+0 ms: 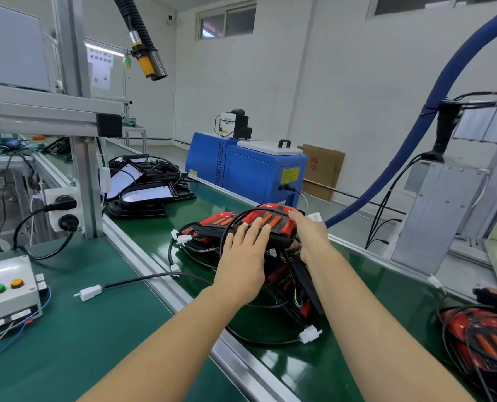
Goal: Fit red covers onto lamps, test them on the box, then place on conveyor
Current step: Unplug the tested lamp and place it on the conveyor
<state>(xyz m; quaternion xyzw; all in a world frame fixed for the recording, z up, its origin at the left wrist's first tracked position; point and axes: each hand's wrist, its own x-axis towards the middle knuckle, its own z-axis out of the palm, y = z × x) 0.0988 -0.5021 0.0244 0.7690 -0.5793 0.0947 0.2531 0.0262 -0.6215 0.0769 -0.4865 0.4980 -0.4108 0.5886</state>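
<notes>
Both hands on the top red-covered lamp [259, 224] of a pile lying on the green conveyor [314, 367]: left hand [243, 262] flat with straight fingers pressing on it, right hand [309, 236] curled round its far right edge. Test box [8, 288] with coloured buttons on the table [76, 338] at left, well apart from the pile. Uncovered black lamps [148, 187] further up the conveyor, one more red lamp [485, 340] at right.

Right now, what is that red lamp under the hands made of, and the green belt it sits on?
The red lamp looks like glossy moulded plastic: its red cover shines with highlights, and its base looks matte black. The green belt looks like smooth rubber or PVC, since it reflects the light softly. Its side rails look like brushed aluminium.
</notes>
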